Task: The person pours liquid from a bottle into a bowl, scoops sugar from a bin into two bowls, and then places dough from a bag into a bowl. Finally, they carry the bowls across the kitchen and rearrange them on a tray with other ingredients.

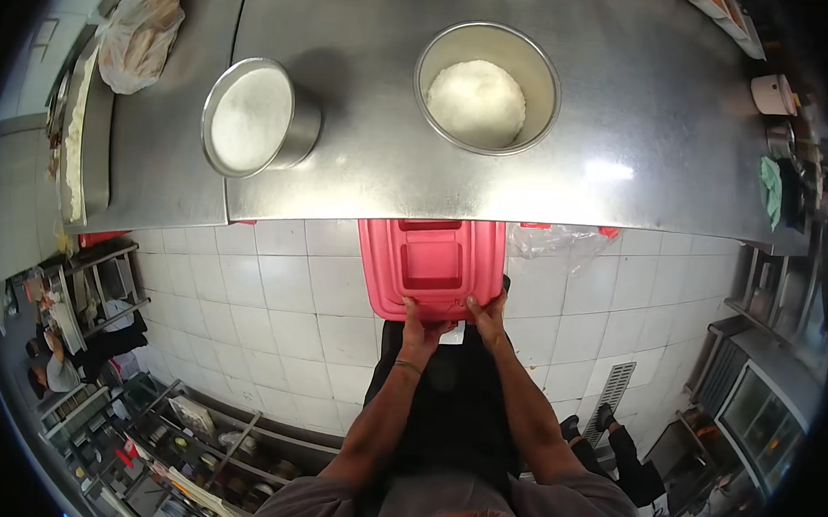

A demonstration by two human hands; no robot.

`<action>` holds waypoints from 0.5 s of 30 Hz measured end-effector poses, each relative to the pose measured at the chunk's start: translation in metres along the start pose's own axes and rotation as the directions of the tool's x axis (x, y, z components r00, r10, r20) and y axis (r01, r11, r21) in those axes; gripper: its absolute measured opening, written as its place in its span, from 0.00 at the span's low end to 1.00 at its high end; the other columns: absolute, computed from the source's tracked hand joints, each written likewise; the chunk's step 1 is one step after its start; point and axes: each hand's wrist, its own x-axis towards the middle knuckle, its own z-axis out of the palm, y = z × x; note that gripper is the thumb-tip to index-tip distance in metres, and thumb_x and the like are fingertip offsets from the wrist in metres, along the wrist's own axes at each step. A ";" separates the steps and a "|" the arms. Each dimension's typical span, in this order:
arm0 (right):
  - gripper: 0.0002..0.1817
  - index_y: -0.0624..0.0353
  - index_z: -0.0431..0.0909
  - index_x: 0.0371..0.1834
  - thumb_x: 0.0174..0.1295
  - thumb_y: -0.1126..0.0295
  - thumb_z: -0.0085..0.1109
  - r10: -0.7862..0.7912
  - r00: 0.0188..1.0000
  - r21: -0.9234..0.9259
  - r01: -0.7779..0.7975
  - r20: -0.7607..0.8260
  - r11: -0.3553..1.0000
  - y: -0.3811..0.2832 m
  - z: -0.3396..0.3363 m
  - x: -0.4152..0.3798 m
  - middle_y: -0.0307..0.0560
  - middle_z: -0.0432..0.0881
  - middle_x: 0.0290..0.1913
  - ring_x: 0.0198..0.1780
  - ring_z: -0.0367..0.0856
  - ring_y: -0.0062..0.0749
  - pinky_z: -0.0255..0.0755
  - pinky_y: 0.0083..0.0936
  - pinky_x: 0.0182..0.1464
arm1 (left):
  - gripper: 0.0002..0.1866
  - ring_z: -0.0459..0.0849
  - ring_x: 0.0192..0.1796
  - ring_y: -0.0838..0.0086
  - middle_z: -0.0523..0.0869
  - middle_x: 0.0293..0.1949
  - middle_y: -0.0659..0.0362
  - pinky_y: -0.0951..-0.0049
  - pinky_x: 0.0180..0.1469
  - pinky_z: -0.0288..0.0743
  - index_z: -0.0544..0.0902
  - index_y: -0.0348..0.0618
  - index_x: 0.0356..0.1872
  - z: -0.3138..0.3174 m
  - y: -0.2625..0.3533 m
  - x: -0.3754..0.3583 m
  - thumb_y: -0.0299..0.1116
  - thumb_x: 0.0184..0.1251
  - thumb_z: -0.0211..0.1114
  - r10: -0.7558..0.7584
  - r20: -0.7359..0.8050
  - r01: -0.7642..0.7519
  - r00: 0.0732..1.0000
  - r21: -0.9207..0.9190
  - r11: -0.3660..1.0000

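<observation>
A red plastic lid, apparently on a storage bin, shows below the front edge of the steel counter, its far end hidden under it. My left hand grips the near rim, thumb on top and fingers underneath. Close by on the right, my right hand holds the same rim near the corner, its thumb also on top. On the counter stand two round metal pots: one at left filled almost to the brim with white powder, the other partly filled with white powder.
The steel counter spans the front. A plastic bag lies at its far left. Clear plastic is on the tiled floor, right of the lid. Behind me are shelves, a floor drain and other people to both sides.
</observation>
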 end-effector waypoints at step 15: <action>0.54 0.65 0.48 0.75 0.55 0.61 0.79 -0.250 0.963 0.029 0.248 0.096 0.968 -0.105 0.077 0.169 0.63 0.68 0.69 0.67 0.72 0.45 0.74 0.35 0.65 | 0.65 0.58 0.70 0.17 0.58 0.73 0.29 0.24 0.70 0.56 0.52 0.35 0.77 0.107 0.153 0.109 0.81 0.53 0.59 -0.160 0.253 0.149 0.954 0.060 0.987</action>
